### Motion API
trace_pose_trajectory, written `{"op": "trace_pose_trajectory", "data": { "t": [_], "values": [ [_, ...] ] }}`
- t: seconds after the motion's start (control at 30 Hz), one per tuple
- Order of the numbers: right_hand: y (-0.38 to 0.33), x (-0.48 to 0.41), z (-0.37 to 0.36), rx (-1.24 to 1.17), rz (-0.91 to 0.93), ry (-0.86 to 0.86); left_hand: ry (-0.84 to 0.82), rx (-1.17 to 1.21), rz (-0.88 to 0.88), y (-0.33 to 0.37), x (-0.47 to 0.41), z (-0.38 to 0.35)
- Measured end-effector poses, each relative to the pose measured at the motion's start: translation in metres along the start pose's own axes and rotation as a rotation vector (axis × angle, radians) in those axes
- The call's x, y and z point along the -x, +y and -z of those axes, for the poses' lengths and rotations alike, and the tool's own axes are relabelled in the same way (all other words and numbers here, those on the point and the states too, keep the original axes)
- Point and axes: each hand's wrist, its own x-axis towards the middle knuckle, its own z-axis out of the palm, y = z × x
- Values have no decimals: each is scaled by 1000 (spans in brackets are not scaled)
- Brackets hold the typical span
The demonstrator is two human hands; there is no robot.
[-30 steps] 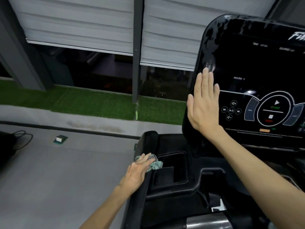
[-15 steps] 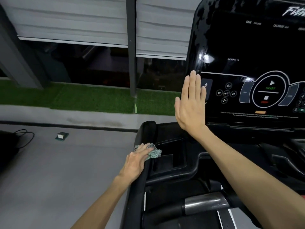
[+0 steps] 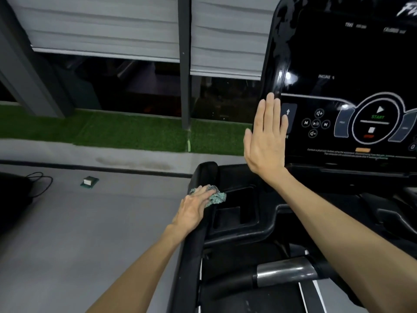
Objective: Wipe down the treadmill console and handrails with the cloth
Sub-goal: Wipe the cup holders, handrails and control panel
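The black treadmill console [image 3: 352, 64] fills the upper right, its glossy panel showing START and media buttons. My right hand [image 3: 266, 138] lies flat and open against the console's left edge, fingers together and pointing up, holding nothing. A bunched green patterned cloth [image 3: 216, 196] rests on the top end of the left handrail [image 3: 191, 256], beside a recessed tray [image 3: 234, 213]. My left hand [image 3: 191, 208] presses down on the cloth from the left, its fingers covering part of it.
A silver-and-black crossbar [image 3: 284, 272] runs below the tray. Grey floor lies left of the treadmill, with a small green-and-white block [image 3: 89, 181] and a black cable [image 3: 38, 184]. A green turf strip [image 3: 112, 129] and half-lowered blinds [image 3: 108, 26] stand beyond.
My right hand has slid down and left from the console's upper left corner to its lower left edge. My left hand stays on the cloth at the handrail top.
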Motion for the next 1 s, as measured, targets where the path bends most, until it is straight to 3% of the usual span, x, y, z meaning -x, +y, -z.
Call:
{"op": "trace_pose_trajectory", "data": {
  "t": [0.3, 0.63, 0.87, 1.0],
  "values": [
    [0, 6, 0, 1, -5, -10, 33, 45, -79, 7, 104, 0],
    [-1, 3, 2, -22, 4, 13, -36, 19, -8, 2, 31, 4],
    [0, 5, 2, -20, 2, 12, -13, 78, -31, 12, 122, 12],
    [-1, 5, 2, -27, 0, 2, -85, 79, 3, 18, 156, 10]
  ]
}}
